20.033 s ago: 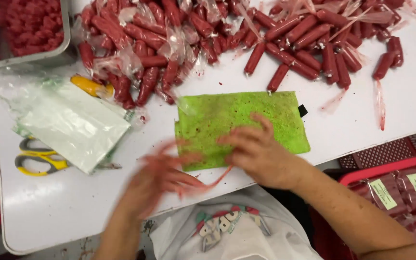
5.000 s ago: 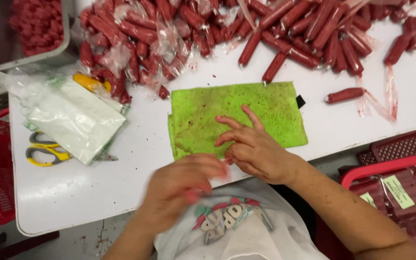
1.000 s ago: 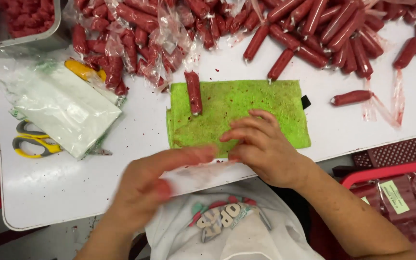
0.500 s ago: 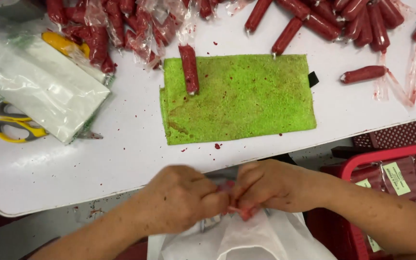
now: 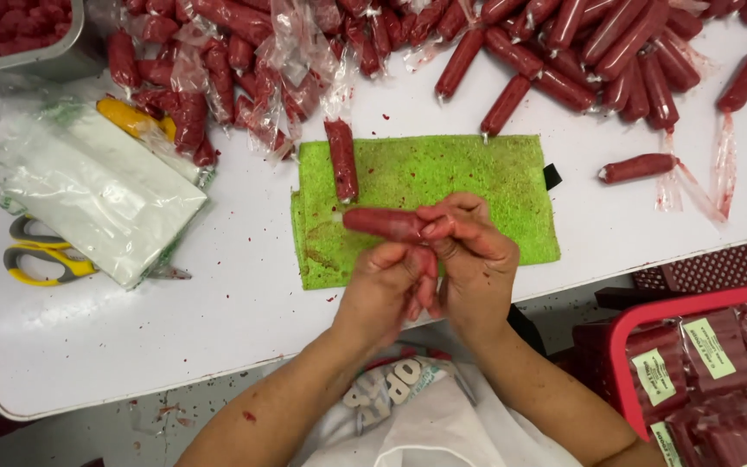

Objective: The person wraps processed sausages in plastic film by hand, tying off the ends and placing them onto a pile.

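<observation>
Now both hands meet at centre frame over the green terry cloth: the right hand pinches a red sausage stick at its end, and the left hand curls closed beneath it. Another red sausage lies on the cloth's upper left, with yellow-handled scissors at far left.

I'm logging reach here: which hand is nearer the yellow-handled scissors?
Left. The left hand is over the green cloth's near edge, on the side towards the scissors; the right hand is beside it, farther away.

both hands holding red sausage, green cloth
</observation>
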